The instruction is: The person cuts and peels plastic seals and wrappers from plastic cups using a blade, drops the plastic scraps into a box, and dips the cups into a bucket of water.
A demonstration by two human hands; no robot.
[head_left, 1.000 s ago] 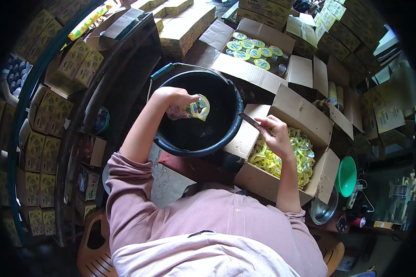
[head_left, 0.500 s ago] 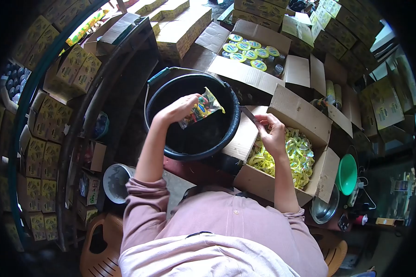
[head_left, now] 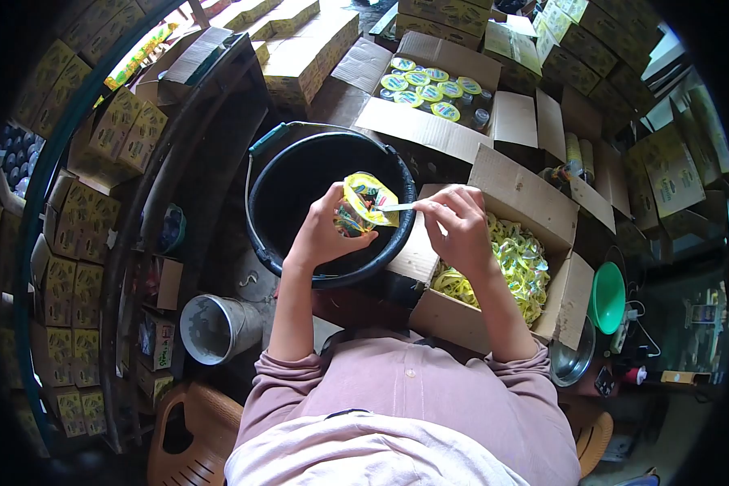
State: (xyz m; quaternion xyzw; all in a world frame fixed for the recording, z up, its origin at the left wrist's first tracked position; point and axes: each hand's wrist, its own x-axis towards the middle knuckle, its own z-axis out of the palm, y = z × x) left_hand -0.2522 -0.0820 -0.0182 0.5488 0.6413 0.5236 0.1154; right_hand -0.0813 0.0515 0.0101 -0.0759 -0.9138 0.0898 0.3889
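Observation:
My left hand [head_left: 324, 231] grips a printed plastic packet [head_left: 351, 217] with a yellow rim, over the black bucket [head_left: 255, 231]. The packet's round top faces up towards me, and dark contents show inside it. In my right hand [head_left: 460, 220] is a small knife [head_left: 399, 207], pinched between thumb and fingers. Its flat blade points left, with the tip at the packet's rim; whether the tip is inside the packet I cannot tell. Just under my right forearm stands an open cardboard box [head_left: 522, 182] holding a heap of yellow plastic strips [head_left: 506, 267].
Behind the bucket, an open carton [head_left: 421, 128] holds several yellow-lidded containers [head_left: 429, 93]. A whitish bucket [head_left: 239, 328] stands at lower left, near an orange chair [head_left: 194, 437]. At right are a green bowl [head_left: 607, 296] and a glass lid [head_left: 573, 360]. Stacked cartons [head_left: 69, 292] line the left shelves.
My left hand has turned the packet so its yellow-rimmed top faces me. My right hand has moved left and brought the knife blade to the rim.

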